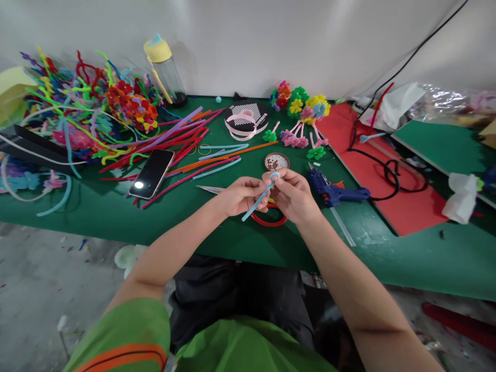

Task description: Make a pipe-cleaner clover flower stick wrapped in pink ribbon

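Note:
A light blue pipe cleaner (pixel 253 207) is between my two hands above the green table, its upper end curled into a small loop. My left hand (pixel 248 195) pinches its stem, and the straight tail points down toward me. At the looped end, my right hand (pixel 293 194) grips with thumb and finger. Below my hands lie scissors with red handles (pixel 270 223), partly covered; their blades (pixel 210 189) stick out to the left. Just beyond my fingers sits a round dish of small white beads (pixel 276 161). A blue hot glue gun (pixel 335 192) rests right of my right hand.
Loose pipe cleaners (pixel 194 142) and a phone (pixel 152 174) lie left. A colourful pipe-cleaner heap (pixel 93 111) and a bottle (pixel 166 72) stand behind. Finished flowers (pixel 304 106) and a ribbon roll (pixel 246 120) are at the back. A black cord (pixel 387 198) crosses red sheets (pixel 414 204).

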{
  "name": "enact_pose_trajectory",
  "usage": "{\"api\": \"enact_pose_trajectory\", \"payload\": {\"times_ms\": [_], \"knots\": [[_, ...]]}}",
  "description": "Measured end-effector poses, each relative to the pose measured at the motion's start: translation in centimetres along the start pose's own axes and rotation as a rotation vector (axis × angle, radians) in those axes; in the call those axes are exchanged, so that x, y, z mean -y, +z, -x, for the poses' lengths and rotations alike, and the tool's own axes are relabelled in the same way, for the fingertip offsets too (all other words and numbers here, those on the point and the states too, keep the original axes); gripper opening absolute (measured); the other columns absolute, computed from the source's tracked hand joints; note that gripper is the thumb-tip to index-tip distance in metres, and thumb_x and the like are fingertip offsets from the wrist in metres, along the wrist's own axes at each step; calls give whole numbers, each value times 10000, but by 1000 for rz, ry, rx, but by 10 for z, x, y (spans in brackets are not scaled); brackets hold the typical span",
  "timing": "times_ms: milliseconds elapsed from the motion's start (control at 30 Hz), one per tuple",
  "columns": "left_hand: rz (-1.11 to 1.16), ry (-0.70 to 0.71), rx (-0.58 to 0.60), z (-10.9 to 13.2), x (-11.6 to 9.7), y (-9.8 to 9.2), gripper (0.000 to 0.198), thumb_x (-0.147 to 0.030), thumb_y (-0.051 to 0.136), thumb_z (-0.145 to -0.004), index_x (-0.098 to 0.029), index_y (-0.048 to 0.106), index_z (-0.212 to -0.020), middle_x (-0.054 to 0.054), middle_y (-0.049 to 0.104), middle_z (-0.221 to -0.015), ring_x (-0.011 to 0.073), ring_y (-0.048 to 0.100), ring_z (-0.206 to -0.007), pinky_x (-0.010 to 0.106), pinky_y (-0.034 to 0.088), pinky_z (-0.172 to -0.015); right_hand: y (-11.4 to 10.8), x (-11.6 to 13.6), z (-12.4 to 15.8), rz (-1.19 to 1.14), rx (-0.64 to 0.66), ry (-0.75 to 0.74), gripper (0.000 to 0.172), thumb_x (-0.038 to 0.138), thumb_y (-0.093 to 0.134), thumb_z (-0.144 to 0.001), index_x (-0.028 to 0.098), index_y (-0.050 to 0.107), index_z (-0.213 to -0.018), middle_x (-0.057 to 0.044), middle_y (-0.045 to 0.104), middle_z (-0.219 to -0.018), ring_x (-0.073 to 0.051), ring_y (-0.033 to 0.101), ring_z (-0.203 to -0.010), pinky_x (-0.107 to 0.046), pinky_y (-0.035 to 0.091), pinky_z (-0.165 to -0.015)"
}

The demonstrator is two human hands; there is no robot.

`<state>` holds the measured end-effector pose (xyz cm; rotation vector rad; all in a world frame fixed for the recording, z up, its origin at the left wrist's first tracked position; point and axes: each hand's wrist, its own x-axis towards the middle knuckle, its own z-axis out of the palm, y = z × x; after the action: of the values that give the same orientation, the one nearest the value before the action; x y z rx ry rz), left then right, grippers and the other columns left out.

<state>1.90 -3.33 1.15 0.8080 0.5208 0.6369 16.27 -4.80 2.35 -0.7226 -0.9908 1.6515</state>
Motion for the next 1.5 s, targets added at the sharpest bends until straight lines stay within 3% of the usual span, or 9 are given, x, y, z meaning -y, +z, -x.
{"api": "enact_pose_trajectory", "payload": {"times_ms": [200,400,533,633,833,967,1100,1267,1500], "knots": [[-40,89,-73,-2,3,0,298,-386,720,-636,-142,549,-633,-24,509,-519,66,476,-446,290,506,-557,-6,-3,-2,109,-22,-40,137,335,643,-715,230,565,-755,4,605,-755,-115,562,-665,-272,481,-643],[-169,205,-344,-6,4,-1,292,-366,706,-645,-130,535,-645,-29,553,-539,57,533,-473,217,479,-539,-12,-4,-4,736,-193,-447,327,336,652,-707,283,545,-1012,-34,487,-1188,-196,513,-1036,-346,458,-813],[-266,216,-416,-6,4,1,233,-316,681,-668,-120,555,-676,-25,572,-548,64,558,-497,198,465,-531,-11,-3,-3,1035,-213,-581,89,279,643,-728,245,621,-807,-50,449,-1204,-239,466,-1086,-422,414,-898],[-262,206,-428,-7,3,1,190,-287,648,-704,-120,559,-682,-21,569,-563,58,552,-505,192,464,-532,-12,-2,-3,1070,-211,-582,75,242,624,-749,225,605,-679,-49,488,-1127,-234,471,-1054,-440,402,-910],[-234,250,-556,-10,1,-3,125,-227,564,-770,-134,534,-692,-30,525,-569,49,521,-487,179,449,-486,-15,-4,-5,887,-58,-551,122,307,589,-780,228,584,-688,-33,507,-1066,-214,484,-1080,-428,413,-935],[-378,289,-556,-8,1,-5,131,-249,538,-788,-148,533,-705,-37,519,-558,47,492,-458,187,426,-471,-13,-4,-4,1016,-171,-549,49,276,602,-765,244,603,-802,-51,487,-1105,-217,491,-1047,-434,427,-917],[-706,345,-512,-5,2,-3,123,-254,535,-780,-148,556,-720,-16,561,-607,67,534,-543,194,430,-525,-11,-4,-3,1165,-250,-540,252,258,643,-727,272,599,-976,-73,429,-1195,-241,464,-1055,-459,420,-917],[-879,398,-462,-3,4,0,120,-253,521,-784,-146,570,-758,11,603,-705,95,577,-669,208,461,-602,-9,-3,-3,1251,-241,-529,23,233,613,-751,240,634,-754,-53,438,-1194,-259,443,-1061,-477,408,-904],[-877,409,-587,-4,-1,-5,132,-249,515,-788,-154,564,-710,2,591,-663,84,556,-618,208,444,-585,-10,-2,-4,1185,-155,-486,93,192,631,-733,213,618,-644,-50,482,-1154,-253,453,-1067,-487,401,-917]]}}
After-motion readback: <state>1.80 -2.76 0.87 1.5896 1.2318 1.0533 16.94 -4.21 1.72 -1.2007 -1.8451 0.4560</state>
